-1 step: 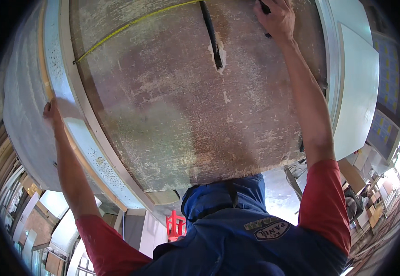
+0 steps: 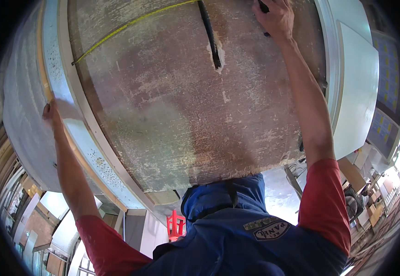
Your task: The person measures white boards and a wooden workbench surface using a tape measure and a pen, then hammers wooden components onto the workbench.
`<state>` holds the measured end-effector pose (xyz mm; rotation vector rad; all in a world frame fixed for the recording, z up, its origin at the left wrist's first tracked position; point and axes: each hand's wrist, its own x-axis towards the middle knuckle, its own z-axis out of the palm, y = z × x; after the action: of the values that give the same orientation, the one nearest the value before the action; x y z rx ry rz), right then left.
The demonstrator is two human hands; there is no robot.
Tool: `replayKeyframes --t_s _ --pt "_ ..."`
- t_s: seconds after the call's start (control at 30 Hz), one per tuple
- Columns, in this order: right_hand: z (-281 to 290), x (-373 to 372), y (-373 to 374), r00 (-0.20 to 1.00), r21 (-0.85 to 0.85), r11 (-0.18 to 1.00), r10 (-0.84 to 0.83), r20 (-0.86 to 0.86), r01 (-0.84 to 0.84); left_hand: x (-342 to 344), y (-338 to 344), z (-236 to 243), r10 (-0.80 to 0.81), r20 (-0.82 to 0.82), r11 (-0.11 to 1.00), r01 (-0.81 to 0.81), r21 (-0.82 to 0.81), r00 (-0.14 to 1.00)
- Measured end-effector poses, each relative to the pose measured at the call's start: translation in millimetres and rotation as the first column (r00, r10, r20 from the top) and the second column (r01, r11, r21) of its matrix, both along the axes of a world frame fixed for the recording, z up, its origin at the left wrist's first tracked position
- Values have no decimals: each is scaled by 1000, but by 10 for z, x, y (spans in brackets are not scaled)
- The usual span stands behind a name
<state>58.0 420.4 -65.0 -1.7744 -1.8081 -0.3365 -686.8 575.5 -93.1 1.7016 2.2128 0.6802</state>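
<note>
Hands press a large worn brown board [image 2: 186,106], which fills the view above the person. Left hand [image 2: 51,112] grips the pale frame [image 2: 78,133] at the board's left edge, fingers curled together around it. Right hand [image 2: 277,17] lies on the board near its upper right, fingers closed on a dark marker [image 2: 263,8]; how tightly cannot be told. A yellow tape [image 2: 131,23] runs across the board's upper left toward a black strip [image 2: 209,34] at its top centre. A red stool [image 2: 176,225] stands below the board.
</note>
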Motion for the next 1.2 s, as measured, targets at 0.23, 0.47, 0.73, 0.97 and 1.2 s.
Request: replayKeyframes --t_s 0.23,0.47,0.73,0.97,1.2 --pt "-38 -68 45 995 63 997 46 -92 -40 -722 222 -26 -42 144 986 18 165 989" --pt "-43 8 -30 998 -46 999 -20 -64 17 -237 126 -184 24 287 995 -51 85 958" --pt "-8 41 -26 997 -54 998 -18 -71 14 -310 211 -184 23 29 999 -24 44 999" --pt "16 -402 221 981 112 989 114 -158 -97 -1145 -1183 598 -198 -492 849 399 346 848" --pt "26 197 -229 1000 142 990 -2 -31 7 1454 -4303 1154 -87 119 995 80 61 989"
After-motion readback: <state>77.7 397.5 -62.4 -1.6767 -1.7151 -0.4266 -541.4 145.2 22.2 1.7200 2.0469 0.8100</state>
